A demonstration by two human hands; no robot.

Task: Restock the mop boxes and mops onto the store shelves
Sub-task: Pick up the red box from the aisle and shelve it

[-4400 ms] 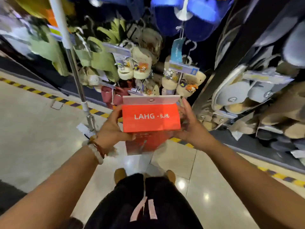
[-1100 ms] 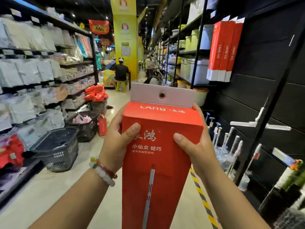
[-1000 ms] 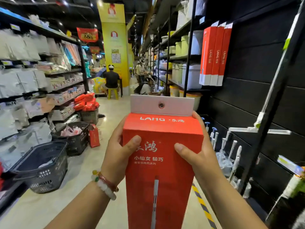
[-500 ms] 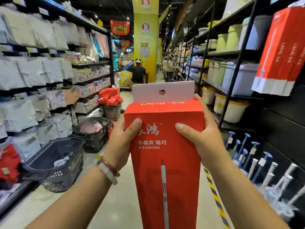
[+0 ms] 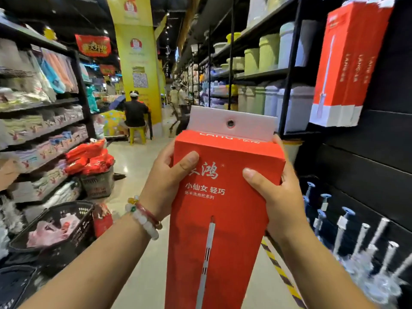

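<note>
red mop box [image 5: 223, 197] upright in both grips, left hand [image 5: 165, 181] and right hand [image 5: 276, 197]; contents unseen, probably a mop

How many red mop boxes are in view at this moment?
4: one red mop box gripped by the left hand and right hand; three hanging boxes on the black wall upper right. More may be hidden.

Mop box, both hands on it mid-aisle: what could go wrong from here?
1. The left hand and right hand grip only the top of the tall red mop box; its lower end hangs free and could swing into the mop handles low on the right.
2. The box blocks the view ahead; the dark baskets along the left edge of the aisle are a trip hazard.
3. The hanging boxes sit high, so the hang hole may miss its hook.
</note>
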